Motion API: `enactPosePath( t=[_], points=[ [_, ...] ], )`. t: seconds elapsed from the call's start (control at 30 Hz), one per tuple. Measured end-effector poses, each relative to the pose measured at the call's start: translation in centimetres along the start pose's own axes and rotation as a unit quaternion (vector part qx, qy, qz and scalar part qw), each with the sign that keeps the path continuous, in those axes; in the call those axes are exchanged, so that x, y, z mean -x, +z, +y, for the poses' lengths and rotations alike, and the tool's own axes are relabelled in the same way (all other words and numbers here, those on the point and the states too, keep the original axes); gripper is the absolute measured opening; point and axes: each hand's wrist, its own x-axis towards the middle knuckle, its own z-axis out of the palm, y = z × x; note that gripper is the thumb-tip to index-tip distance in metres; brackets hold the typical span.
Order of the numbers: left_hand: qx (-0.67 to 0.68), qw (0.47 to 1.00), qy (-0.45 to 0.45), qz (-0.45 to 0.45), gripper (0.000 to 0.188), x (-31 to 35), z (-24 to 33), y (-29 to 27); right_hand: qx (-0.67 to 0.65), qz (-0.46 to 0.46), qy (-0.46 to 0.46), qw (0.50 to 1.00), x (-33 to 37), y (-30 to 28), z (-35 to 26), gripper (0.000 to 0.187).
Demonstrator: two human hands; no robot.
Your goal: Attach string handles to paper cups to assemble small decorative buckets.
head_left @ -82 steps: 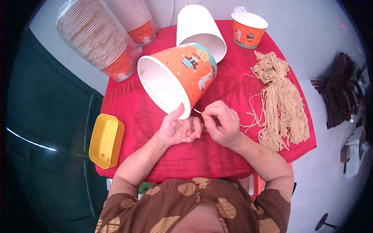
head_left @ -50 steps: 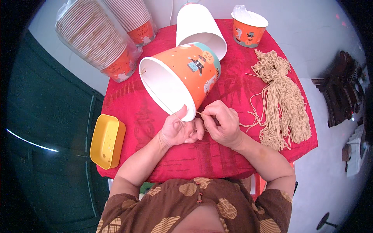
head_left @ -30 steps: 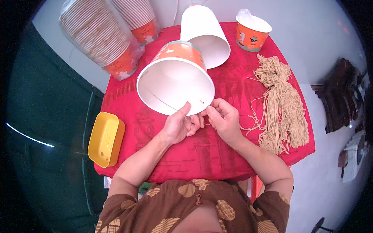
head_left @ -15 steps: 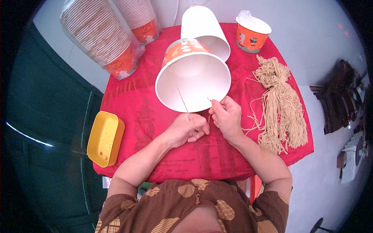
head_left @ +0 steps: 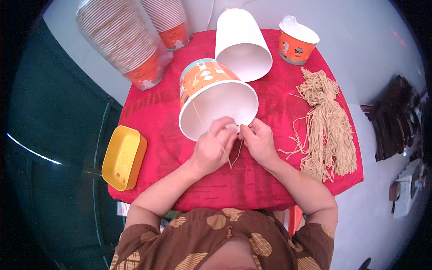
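An orange printed paper bucket (head_left: 198,80) with a white inside lies tipped, its mouth toward me. Beige string (head_left: 194,107) hangs from the left of its rim, crosses the mouth and loops below my hands. My left hand (head_left: 215,145) is at the near rim, fingers curled and slightly blurred, the string running along it. Just right of it, my right hand (head_left: 260,141) pinches the near rim beside a small dark spot, perhaps a hole. String dangles between the hands; its tip is hidden by the fingers.
Behind lies a white bucket (head_left: 243,40), with an upright orange bucket (head_left: 297,45) at far right. Wrapped stacks of buckets (head_left: 119,40) stand far left. A bundle of beige string (head_left: 330,130) is at right, a yellow tray (head_left: 143,146) at left, on the red cloth (head_left: 157,117).
The tipped bucket has moved nearer and left, apart from the white one. My left hand has risen to its rim, and my right hand has moved slightly down onto it.
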Motion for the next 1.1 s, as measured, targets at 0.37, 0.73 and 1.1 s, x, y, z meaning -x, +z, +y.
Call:
enactPosePath(
  t=[0.37, 0.73, 1.1],
  points=[
    [0.002, 0.965, -0.227, -0.129, 0.024, 0.7, -1.4, 0.5, 0.141, -0.034, -0.056, 0.988, -0.4, -0.1, 2.0, 0.011],
    [0.022, 0.943, -0.287, -0.168, 0.013, 0.6, -1.8, 0.8, 0.180, -0.069, -0.018, 0.981, -0.5, -0.2, 1.0, 0.014],
    [0.002, 0.941, -0.284, -0.183, 0.009, 0.5, -1.4, 0.8, 0.284, -0.070, -0.023, 0.956, -0.1, -0.9, -1.7, 0.025]
  ],
)
